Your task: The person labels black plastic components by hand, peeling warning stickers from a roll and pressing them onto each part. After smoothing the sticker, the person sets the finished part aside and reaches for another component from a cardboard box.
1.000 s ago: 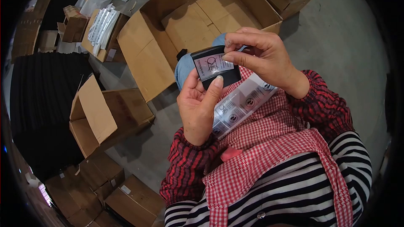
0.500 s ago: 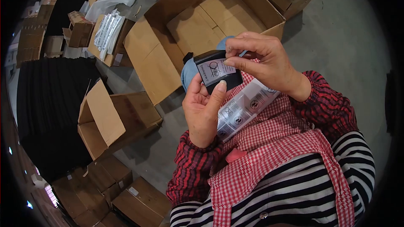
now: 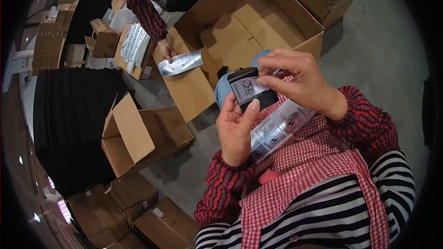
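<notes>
The left hand (image 3: 236, 131) grips a small black rectangular box (image 3: 254, 90) from below, thumb pressed up against its lower front edge and the other fingers wrapped behind it, so the box sits raised in front of the person's chest. The right hand (image 3: 297, 80) comes in from above, its thumb and forefinger pinched on the white warning label (image 3: 251, 87) stuck on the box's face (the label carries a crossed-out symbol and small print). Just under both hands, a long white strip of printed labels (image 3: 279, 128) lies across the red-and-white checked apron (image 3: 304, 166). Beyond the hands stands a large open brown cardboard carton (image 3: 240, 32) on the grey concrete floor (image 3: 383, 41). Up at the left, another person's hand (image 3: 167, 51), in a dark red plaid sleeve, holds a similar white label strip (image 3: 181, 62) at that carton's flap. A smaller open cardboard box (image 3: 138, 133) lies nearer, left of the hands.
</notes>
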{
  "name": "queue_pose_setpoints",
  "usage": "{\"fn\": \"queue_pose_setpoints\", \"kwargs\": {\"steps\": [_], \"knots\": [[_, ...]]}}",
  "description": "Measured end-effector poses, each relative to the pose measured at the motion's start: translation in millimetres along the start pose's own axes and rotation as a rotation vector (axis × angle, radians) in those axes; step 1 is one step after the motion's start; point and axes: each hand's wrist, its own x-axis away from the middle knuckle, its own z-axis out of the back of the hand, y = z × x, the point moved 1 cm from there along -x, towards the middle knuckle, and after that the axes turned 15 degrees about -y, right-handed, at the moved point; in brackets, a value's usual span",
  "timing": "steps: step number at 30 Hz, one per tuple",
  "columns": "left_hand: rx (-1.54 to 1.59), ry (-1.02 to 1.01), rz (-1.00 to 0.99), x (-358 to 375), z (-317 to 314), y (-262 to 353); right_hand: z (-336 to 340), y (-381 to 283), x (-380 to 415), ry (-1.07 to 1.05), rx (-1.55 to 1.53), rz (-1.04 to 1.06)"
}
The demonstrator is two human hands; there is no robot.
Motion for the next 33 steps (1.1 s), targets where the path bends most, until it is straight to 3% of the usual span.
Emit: {"fn": "queue_pose_setpoints", "kwargs": {"steps": [12,14,17,22,25,28,29,30,32,33], "knots": [[0.026,0.035,-0.04,-3,2,-9,-1,2,-3,0.025,0.006,0.011],[-0.115,0.079,-0.085,-5,4,-10,1,2,-3,0.028,-0.015,-0.012],[-0.116,0.112,-0.091,-5,1,-11,3,3,-4,-0.005,0.096,-0.027],[-0.193,0.103,-0.099,-5,3,-13,1,5,-13,0.086,0.36,0.19],[-0.252,0.168,-0.125,-5,4,-11,12,7,-14,-0.082,0.635,0.035],[-0.261,0.159,-0.147,-5,8,-5,29,14,-14,-0.044,0.605,-0.07],[-0.233,0.168,-0.138,-5,7,-4,31,12,-14,-0.084,0.434,-0.23],[-0.207,0.175,-0.13,-6,6,-3,30,14,-14,-0.085,0.434,-0.229],[-0.189,0.166,-0.125,-7,5,-4,29,22,-11,-0.088,0.053,-0.273],[-0.171,0.158,-0.12,-8,4,-5,29,21,-11,-0.082,0.053,-0.275]]}}
